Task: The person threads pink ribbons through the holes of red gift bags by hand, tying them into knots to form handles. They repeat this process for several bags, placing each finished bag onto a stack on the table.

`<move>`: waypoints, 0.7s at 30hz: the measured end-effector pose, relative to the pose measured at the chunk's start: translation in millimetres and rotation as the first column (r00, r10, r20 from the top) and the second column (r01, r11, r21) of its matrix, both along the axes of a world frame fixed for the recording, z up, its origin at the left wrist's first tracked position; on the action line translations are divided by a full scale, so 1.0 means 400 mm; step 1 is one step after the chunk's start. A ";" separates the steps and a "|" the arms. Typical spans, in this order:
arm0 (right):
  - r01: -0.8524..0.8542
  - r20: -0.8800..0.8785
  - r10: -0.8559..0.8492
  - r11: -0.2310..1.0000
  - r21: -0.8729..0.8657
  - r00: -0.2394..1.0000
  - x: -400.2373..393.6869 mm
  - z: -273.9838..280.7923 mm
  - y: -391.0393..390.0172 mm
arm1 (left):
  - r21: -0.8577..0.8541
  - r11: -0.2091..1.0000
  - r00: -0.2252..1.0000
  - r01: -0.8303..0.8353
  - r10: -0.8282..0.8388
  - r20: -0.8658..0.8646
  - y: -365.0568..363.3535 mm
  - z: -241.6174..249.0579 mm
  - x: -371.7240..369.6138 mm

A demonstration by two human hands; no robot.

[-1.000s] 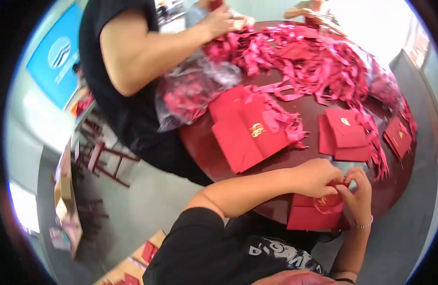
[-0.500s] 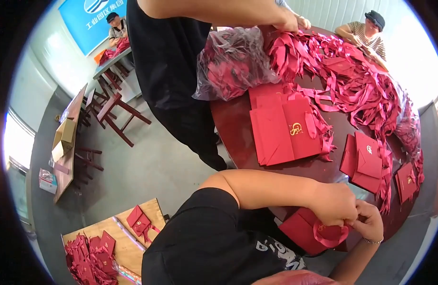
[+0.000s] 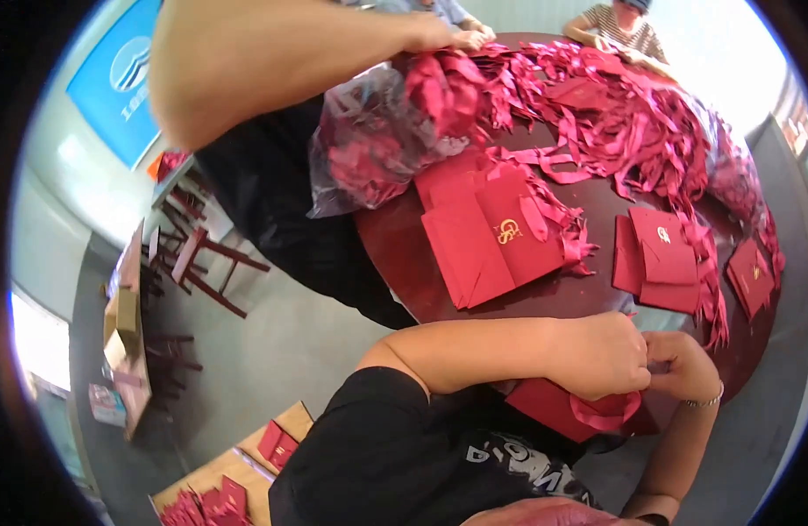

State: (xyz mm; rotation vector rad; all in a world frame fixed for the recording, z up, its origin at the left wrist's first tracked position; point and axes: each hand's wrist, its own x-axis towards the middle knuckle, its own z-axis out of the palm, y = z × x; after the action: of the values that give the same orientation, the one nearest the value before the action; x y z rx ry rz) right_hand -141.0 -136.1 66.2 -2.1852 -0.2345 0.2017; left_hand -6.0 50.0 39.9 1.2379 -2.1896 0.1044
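My left hand (image 3: pixel 601 355) is closed, its fingers pinched together beside those of my right hand (image 3: pixel 682 366), which is also closed and has a bracelet at the wrist. What lies between their fingertips is too small to make out. Just below them is a red paper bag (image 3: pixel 548 408) at the table's near edge, its looped ribbon handle (image 3: pixel 607 419) hanging right under my hands. A stack of larger red bags (image 3: pixel 483 245) with gold lettering lies further in on the dark round table (image 3: pixel 395 237).
Smaller red bags (image 3: pixel 669 250) lie to the right, with a heap of red ribbons (image 3: pixel 632 131) behind. A co-worker's arm (image 3: pixel 272 61) reaches over a plastic bag (image 3: pixel 360 158). Another person (image 3: pixel 627 35) sits across. Stools (image 3: pixel 215 267) stand left.
The view has shifted, so the table and stools appear displaced. My hands remain together above the small bag. The standing co-worker's arm now appears larger and further left.
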 end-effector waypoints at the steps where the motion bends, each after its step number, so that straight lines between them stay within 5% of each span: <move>1: -0.011 -0.022 0.011 1.000 -0.009 1.000 0.002 0.006 -0.005 | 0.000 1.000 1.000 0.007 -0.007 -0.017 0.003 0.003 0.002; 6: -0.111 0.001 0.111 0.991 0.074 0.994 0.019 0.010 -0.029 | 0.088 0.995 0.989 0.050 -0.038 -0.141 -0.012 -0.002 0.011; 14: -0.307 0.145 0.309 0.951 -0.038 0.940 0.074 -0.005 -0.084 | 0.451 0.889 0.948 -0.080 0.208 -0.243 -0.020 0.007 0.006; 17: -0.398 0.141 0.401 0.916 -0.046 0.905 0.108 -0.009 -0.121 | 0.432 0.901 0.927 -0.041 0.196 -0.319 -0.043 -0.012 0.018; 21: -0.386 0.037 0.385 0.905 0.178 0.922 0.138 -0.062 -0.153 | 0.475 0.879 0.898 0.028 0.187 -0.399 -0.062 -0.024 0.048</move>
State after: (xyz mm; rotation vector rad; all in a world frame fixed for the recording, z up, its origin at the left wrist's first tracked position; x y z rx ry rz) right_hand -85.9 -197.4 41.5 -1.9384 -0.6634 0.3850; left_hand 13.1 25.3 30.4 1.4430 -1.8122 -0.6553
